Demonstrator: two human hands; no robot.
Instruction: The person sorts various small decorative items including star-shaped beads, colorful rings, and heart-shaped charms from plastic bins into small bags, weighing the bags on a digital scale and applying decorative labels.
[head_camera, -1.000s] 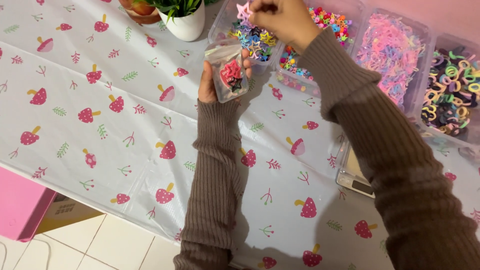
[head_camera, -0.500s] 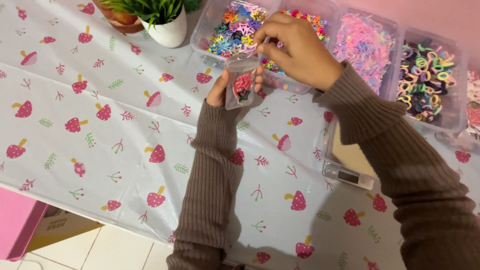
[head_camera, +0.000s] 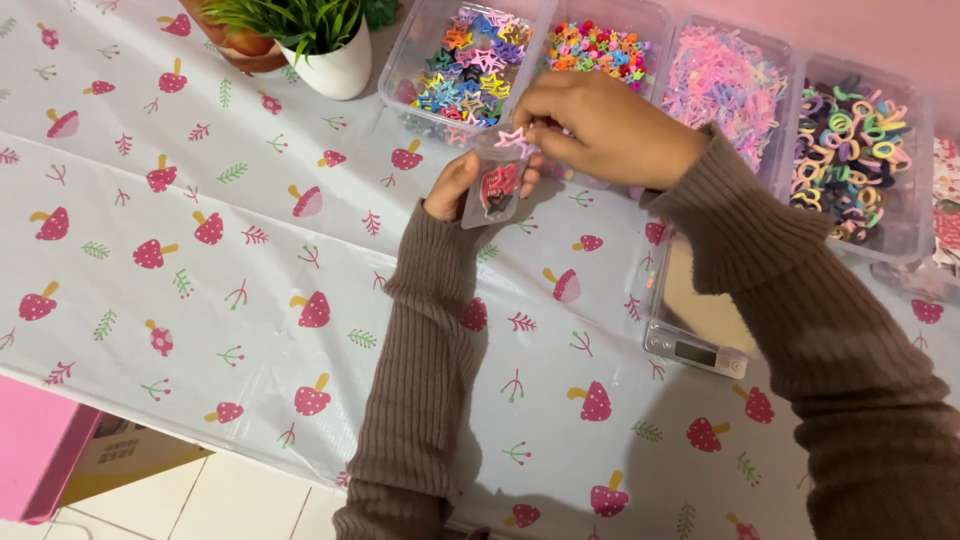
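Note:
My left hand (head_camera: 452, 185) holds a small clear plastic bag (head_camera: 495, 185) upright over the table; red and dark clips show inside it. Just above the bag's mouth, my right hand (head_camera: 590, 125) pinches a small pink star-shaped clip (head_camera: 516, 138) between its fingertips. Both arms wear brown ribbed sleeves. Behind the hands stands a clear bin of mixed-colour star clips (head_camera: 465, 55).
More clear bins line the back: bright small clips (head_camera: 600, 42), pastel pink clips (head_camera: 725, 85), coloured hair rings (head_camera: 850, 155). A small digital scale (head_camera: 695, 345) lies under my right forearm. A white potted plant (head_camera: 325, 45) stands back left. The tablecloth (head_camera: 200, 270) has mushroom prints.
My right hand came down from the star-clip bin to the bag's mouth with a pink star clip. The left hand kept holding the bag.

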